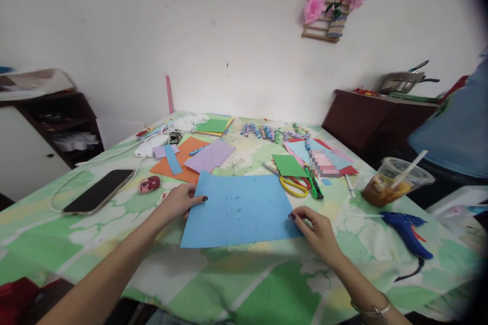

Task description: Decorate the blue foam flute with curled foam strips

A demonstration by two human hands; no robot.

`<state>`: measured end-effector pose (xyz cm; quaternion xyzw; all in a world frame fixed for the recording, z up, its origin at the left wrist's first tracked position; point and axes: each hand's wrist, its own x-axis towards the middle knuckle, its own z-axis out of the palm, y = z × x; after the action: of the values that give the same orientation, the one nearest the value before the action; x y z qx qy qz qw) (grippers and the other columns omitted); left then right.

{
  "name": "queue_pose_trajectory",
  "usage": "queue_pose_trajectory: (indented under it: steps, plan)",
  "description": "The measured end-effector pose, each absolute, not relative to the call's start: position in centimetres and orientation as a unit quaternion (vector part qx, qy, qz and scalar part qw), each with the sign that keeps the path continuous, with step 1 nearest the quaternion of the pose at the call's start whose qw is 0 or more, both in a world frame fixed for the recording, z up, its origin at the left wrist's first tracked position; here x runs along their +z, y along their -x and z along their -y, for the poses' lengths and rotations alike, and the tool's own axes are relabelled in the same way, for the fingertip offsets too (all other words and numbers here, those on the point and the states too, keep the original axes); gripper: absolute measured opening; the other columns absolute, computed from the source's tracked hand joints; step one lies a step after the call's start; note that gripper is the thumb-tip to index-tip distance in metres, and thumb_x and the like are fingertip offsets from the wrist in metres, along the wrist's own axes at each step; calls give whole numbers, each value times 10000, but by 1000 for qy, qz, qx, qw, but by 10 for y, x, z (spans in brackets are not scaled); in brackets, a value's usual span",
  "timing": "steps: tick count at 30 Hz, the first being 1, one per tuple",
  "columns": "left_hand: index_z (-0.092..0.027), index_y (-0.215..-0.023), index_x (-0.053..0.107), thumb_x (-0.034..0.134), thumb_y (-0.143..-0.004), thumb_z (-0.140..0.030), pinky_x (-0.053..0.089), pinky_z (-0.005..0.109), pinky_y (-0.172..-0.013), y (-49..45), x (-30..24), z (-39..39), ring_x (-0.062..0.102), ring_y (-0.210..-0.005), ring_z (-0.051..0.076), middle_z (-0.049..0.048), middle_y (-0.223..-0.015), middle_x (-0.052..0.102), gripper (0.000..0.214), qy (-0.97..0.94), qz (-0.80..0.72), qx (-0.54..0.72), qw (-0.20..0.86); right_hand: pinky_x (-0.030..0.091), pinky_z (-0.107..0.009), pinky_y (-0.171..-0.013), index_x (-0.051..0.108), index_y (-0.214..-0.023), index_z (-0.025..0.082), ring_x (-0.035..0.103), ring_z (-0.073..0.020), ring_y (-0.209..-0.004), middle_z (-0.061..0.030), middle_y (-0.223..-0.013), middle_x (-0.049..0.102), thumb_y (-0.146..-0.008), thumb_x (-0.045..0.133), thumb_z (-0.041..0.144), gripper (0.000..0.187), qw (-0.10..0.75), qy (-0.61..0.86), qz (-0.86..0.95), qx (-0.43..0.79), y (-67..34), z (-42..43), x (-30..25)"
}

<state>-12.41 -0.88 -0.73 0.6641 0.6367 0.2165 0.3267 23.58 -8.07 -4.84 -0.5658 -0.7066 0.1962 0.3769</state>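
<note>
A sheet of blue paper (240, 208) is stretched between my two hands above the near part of the table. My left hand (182, 200) pinches its left edge, thumb on top and the other fingers underneath. At the right edge, my right hand (310, 226) grips the sheet between thumb and fingertips. Just behind the sheet lie yellow-handled scissors (293, 188), a green cutter (315, 187) and a green paper square (290, 165). Purple paper (211, 155) and orange paper (186, 148) rest beyond its left corner.
A phone (99, 193) and a small red case (148, 184) lie to the left. On the right are a plastic cup with a drink (389, 183), a blue glue gun (407, 233) and a white pen (350, 186). Curled paper pieces (269, 132) line the back. Another person's blue clothing (453, 111) shows at right.
</note>
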Motion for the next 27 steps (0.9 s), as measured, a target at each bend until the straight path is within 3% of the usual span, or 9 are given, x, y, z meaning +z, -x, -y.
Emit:
queue_pose_trajectory:
  steps: [4,7,10,13,20,27]
  plan:
    - [-148,-795,645,523,-747,-421,421,274,-614,128,-21,8,605,-704,219,51,-714,630,303,-669,-684,262,124,475,-304,-662,574,-810,231,611,-190,-705,-45,-775,657,-844,466,316,142,393,573,684,220,-238,83,-51]
    - [-129,-875,655,520,-747,-360,442,306,-688,137,-32,22,591,-753,218,78,-794,632,296,-636,-692,340,26,480,-277,-599,570,-751,216,599,-178,-641,-37,-709,647,-806,547,333,131,410,579,675,201,-239,81,-56]
    - [-166,-776,668,554,-717,-333,472,286,-687,142,-45,38,595,-725,185,52,-786,655,211,-609,-660,433,73,496,-268,-603,611,-727,207,618,-174,-643,-37,-706,671,-815,543,335,169,400,566,700,171,-241,80,-62]
    - [-189,-662,675,632,-649,-350,509,273,-691,141,-56,48,619,-735,180,34,-757,680,167,-579,-612,515,157,520,-285,-718,658,-812,199,655,-184,-775,-54,-832,708,-838,482,297,203,391,564,713,148,-244,77,-68]
    - [-196,-651,709,704,-569,-314,537,291,-675,141,-61,52,656,-674,192,29,-703,715,144,-561,-604,511,244,447,-365,-900,635,-1032,166,573,-231,-1043,-102,-1113,639,-767,462,126,320,305,610,731,24,-251,40,-61]
    - [-199,-698,712,668,-637,-366,539,307,-702,141,-61,53,662,-687,196,28,-736,727,183,-600,-601,492,190,429,-337,-773,616,-849,118,579,-252,-899,-150,-938,614,-829,456,105,162,169,662,725,-82,-245,1,-49]
